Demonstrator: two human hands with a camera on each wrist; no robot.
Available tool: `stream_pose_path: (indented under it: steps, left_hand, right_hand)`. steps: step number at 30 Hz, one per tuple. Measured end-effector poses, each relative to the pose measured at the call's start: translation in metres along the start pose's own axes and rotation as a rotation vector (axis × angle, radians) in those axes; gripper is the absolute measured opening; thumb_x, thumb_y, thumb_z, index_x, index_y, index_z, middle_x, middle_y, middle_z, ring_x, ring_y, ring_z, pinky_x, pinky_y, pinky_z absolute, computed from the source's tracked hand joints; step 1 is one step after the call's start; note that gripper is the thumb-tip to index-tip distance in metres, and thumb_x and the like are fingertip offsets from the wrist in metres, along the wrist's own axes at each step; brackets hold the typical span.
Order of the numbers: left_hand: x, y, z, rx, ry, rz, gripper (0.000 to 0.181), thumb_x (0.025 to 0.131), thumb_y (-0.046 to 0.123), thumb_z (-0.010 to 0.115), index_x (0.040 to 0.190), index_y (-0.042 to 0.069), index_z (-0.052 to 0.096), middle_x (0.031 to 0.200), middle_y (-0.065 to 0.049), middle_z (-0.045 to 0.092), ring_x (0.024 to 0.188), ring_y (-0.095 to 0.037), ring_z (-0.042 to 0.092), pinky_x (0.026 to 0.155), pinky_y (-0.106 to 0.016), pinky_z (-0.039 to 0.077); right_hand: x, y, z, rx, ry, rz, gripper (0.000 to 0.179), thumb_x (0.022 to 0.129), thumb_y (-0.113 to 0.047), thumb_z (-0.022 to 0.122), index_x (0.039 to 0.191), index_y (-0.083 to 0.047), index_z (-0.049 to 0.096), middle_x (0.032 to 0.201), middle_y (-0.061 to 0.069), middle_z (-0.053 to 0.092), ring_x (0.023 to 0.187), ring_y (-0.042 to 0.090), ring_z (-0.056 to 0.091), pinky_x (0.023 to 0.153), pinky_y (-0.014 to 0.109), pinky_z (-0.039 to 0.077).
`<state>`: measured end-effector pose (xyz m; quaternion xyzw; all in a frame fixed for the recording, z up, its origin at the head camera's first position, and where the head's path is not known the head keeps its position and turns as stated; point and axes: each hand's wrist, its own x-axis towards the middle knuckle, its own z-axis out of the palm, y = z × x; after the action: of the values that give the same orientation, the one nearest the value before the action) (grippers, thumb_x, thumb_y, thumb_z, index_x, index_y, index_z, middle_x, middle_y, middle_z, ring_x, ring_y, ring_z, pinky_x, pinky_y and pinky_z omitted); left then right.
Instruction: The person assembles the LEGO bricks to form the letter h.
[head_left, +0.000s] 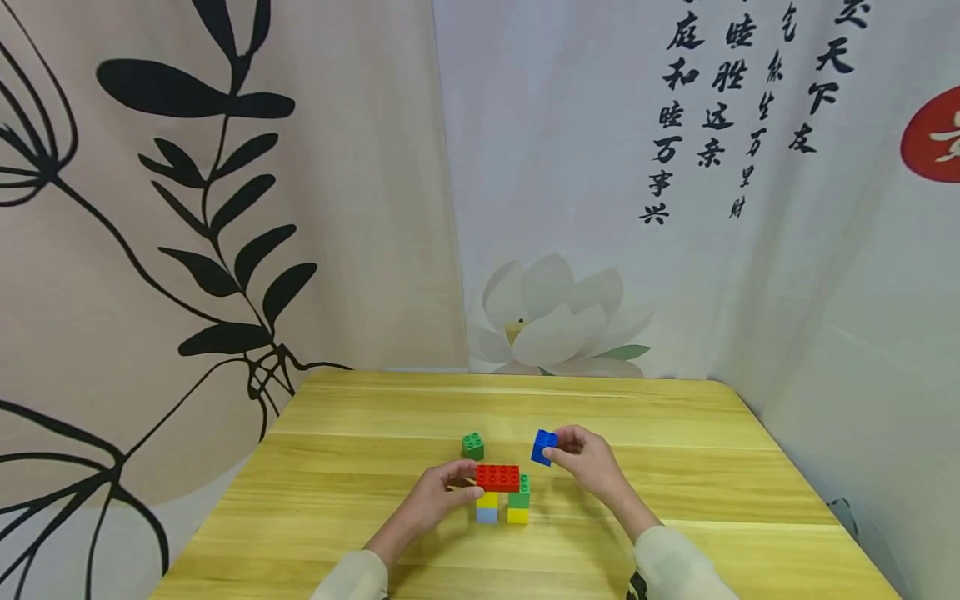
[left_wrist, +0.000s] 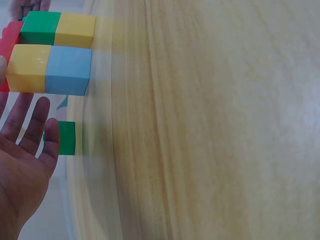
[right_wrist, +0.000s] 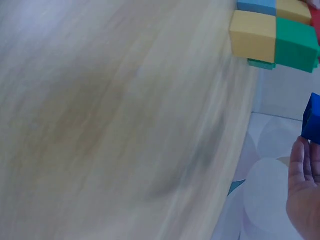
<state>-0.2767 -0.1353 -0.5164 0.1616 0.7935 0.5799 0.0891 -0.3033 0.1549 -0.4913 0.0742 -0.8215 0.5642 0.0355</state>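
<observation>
My left hand pinches the left end of a red brick, thumb in front and fingers behind. The red brick lies across two short stacks. On the left, a yellow brick sits on a light blue one; on the right, a green brick sits on a yellow one. Some studs of that green brick show past the red brick's right end. To the right of the stacks, my right hand holds a dark blue brick in the air between thumb and fingers.
A loose green brick stands on the wooden table behind the left stack. Past the table's far edge hang a plant-print curtain and a pale curtain with lettering and a lotus.
</observation>
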Motion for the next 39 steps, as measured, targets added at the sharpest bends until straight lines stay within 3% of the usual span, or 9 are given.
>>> stream_pose_path:
  steps: [23,39]
  left_hand:
    - [0.0,0.0,0.0,-0.008,-0.004,-0.001,0.043,0.093,0.032,0.071,0.129,0.009,0.063,0.119,-0.005,0.066,0.103,-0.022,0.059,0.082,-0.034,0.052]
    - [0.001,0.001,0.002,-0.019,-0.012,0.018,0.036,0.095,0.024,0.069,0.127,0.007,0.064,0.117,-0.008,0.067,0.103,-0.025,0.06,0.084,-0.039,0.053]
  right_hand:
    - [-0.003,-0.03,0.011,0.046,-0.048,-0.066,0.032,0.088,-0.021,0.077,0.113,-0.004,0.066,0.099,0.005,0.067,0.088,0.02,0.064,0.078,0.03,0.055]
    - [-0.003,-0.045,0.024,0.106,-0.144,-0.084,0.038,0.088,-0.027,0.077,0.116,-0.004,0.065,0.103,0.006,0.068,0.092,0.022,0.064,0.082,0.032,0.055]
